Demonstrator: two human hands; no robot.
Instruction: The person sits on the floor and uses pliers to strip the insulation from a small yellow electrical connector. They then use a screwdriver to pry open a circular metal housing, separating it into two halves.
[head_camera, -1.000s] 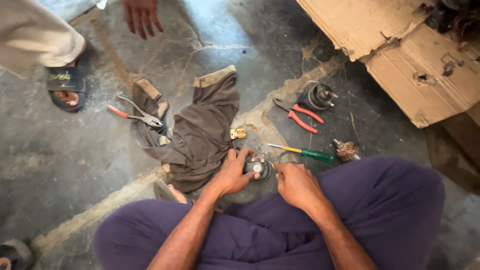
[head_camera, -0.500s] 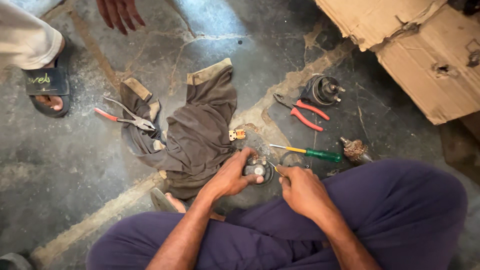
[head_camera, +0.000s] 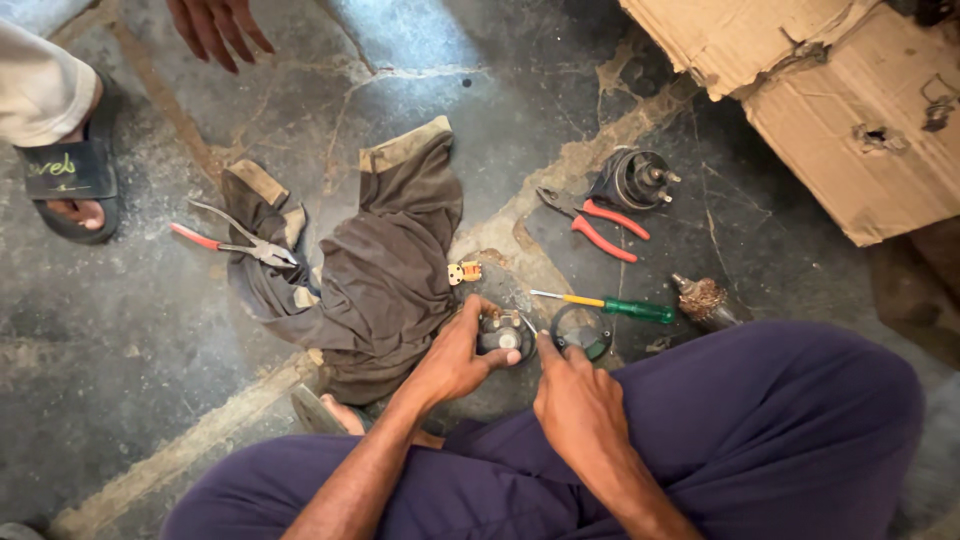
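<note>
Cracked concrete floor under crossed legs: left hand (head_camera: 455, 360) wraps fingers round a small metal motor part (head_camera: 503, 334) by the rag (head_camera: 375, 270); right hand (head_camera: 580, 405) pinches a dark ring (head_camera: 582, 330). Rigid, greasy-looking, probably weighty; best gripped around its body.

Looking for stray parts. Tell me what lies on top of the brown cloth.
On the brown cloth, only the jaws of the red-handled pliers rest at its left edge. Anything beneath its folds is hidden.

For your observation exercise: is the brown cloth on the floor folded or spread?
Spread, though crumpled: the brown cloth lies opened across the floor.
</note>
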